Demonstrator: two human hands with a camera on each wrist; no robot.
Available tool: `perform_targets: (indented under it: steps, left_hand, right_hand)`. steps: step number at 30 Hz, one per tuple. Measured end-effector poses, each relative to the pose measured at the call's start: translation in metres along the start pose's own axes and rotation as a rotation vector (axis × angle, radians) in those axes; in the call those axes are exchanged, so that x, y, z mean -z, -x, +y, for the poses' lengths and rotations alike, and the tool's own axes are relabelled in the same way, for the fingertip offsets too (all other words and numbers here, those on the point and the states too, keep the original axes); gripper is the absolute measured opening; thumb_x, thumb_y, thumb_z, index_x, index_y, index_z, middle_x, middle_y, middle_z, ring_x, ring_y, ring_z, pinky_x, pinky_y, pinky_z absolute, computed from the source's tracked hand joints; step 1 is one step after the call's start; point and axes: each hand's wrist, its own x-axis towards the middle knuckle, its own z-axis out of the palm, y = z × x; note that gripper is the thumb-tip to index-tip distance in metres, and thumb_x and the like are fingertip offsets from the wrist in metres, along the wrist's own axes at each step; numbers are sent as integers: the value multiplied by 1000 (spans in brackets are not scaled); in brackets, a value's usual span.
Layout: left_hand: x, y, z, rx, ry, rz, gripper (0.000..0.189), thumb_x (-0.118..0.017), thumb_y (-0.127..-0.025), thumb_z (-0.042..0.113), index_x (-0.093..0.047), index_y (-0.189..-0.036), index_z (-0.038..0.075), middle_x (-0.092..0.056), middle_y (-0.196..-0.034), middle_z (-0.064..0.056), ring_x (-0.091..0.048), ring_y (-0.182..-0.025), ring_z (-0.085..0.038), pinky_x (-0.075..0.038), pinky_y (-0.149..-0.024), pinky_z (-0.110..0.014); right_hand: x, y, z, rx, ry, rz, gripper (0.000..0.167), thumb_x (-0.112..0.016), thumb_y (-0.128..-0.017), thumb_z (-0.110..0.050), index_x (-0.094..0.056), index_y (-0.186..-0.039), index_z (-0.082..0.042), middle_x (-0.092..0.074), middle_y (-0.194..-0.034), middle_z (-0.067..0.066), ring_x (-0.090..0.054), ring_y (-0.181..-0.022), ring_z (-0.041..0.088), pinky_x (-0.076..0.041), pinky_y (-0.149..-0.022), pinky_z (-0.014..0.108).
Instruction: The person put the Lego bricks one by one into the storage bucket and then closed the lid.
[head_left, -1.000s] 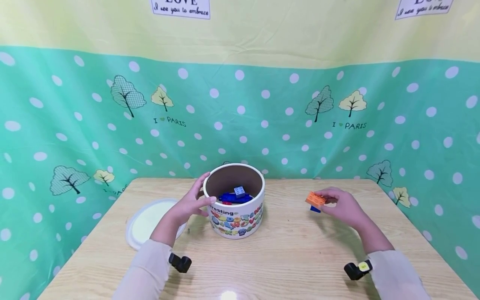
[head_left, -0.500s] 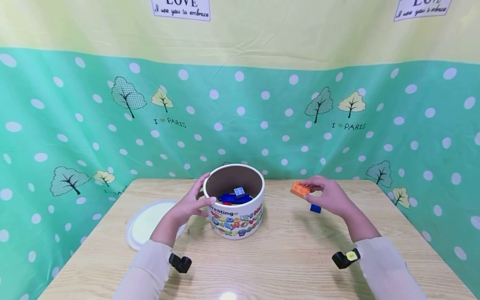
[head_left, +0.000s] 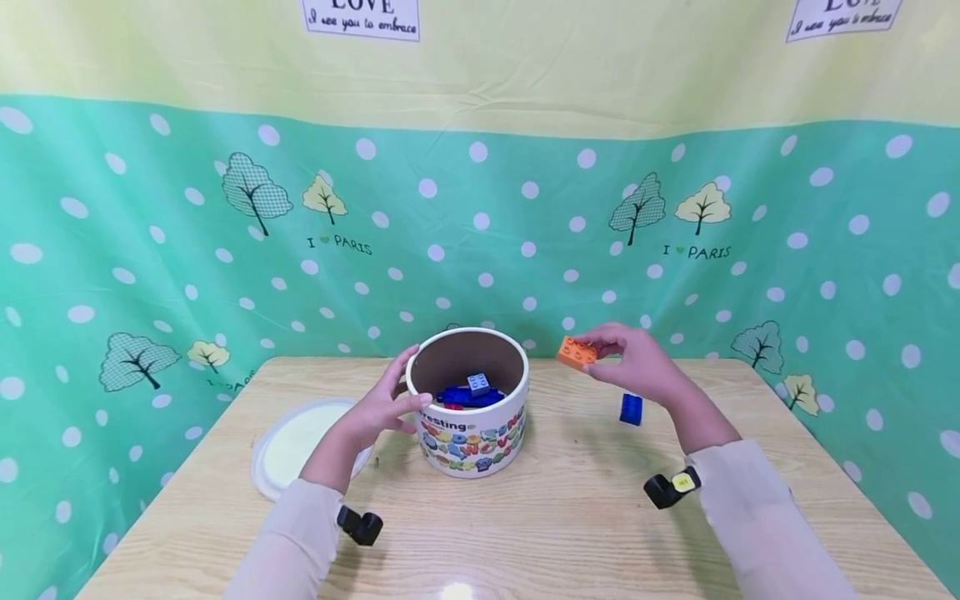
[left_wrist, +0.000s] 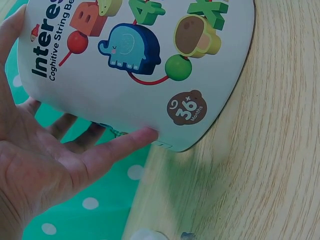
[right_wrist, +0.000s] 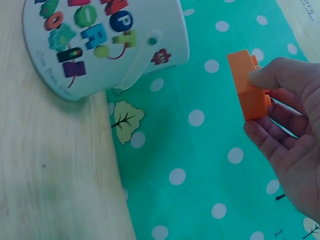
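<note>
A white round bucket (head_left: 471,446) with printed coloured letters stands upright on the table, its top uncovered. My left hand (head_left: 378,408) rests against its left side, fingers spread and fairly straight, thumb at the rim; in the left wrist view one finger (left_wrist: 125,150) touches the printed wall. Inside lie dark blue pieces (head_left: 472,397), a pale blue-grey brick (head_left: 478,382) and a bit of red. Right of the bucket, my right hand (head_left: 633,362) pinches an orange toy brick (head_left: 576,353) in the air, its studs showing. The right wrist view shows the thumb on the orange brick (right_wrist: 248,87).
A blue brick (head_left: 631,409) lies on the wooden table (head_left: 525,533) at the right. A white round lid (head_left: 300,442) lies left of the bucket, partly behind the left forearm. A green dotted curtain (head_left: 480,250) hangs at the back.
My right hand has lifted the orange brick and carried it left towards the bucket, uncovering the blue brick left on the table. The left hand and bucket have stayed put.
</note>
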Motion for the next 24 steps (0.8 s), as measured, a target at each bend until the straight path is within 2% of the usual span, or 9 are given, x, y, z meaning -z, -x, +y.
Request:
perform_targets:
  steps: [6, 11, 17, 24]
  left_hand:
    - [0, 0, 0, -5, -5, -6, 89, -69, -88, 32, -10, -155, 34, -10, -160, -11, -21, -141, -46, -54, -78, -55]
    - [0, 0, 0, -5, -5, -8, 89, -69, -88, 32, -11, -155, 34, -10, -160, -12, -20, -141, -46, -54, -79, -57]
    - [0, 0, 0, 1, -2, -10, 87, -68, -89, 29, -11, -155, 34, -10, -161, -12, -20, -141, -47, -53, -80, -59]
    - [0, 1, 0, -3, 5, -15, 91, -71, -87, 34, -10, -155, 33, -9, -161, -13, -20, -141, -48, -54, -79, -57]
  right_hand:
    - [3, -10, -11, 7, -18, -15, 38, -75, -84, -7, -66, -120, 0, -61, -121, 17, -63, -99, 29, -53, -89, 44]
    - [2, -17, -20, 6, -21, -28, 41, -76, -82, -6, -66, -121, -1, -61, -123, 15, -62, -101, 29, -52, -92, 46]
    - [0, -26, -28, 26, -38, -52, 40, -75, -81, -5, -67, -121, -3, -62, -121, 12, -61, -102, 26, -53, -90, 43]
    - [-4, -39, -35, 23, -34, -75, 40, -76, -81, -6, -68, -120, -4, -64, -117, 10, -61, -100, 24, -54, -89, 40]
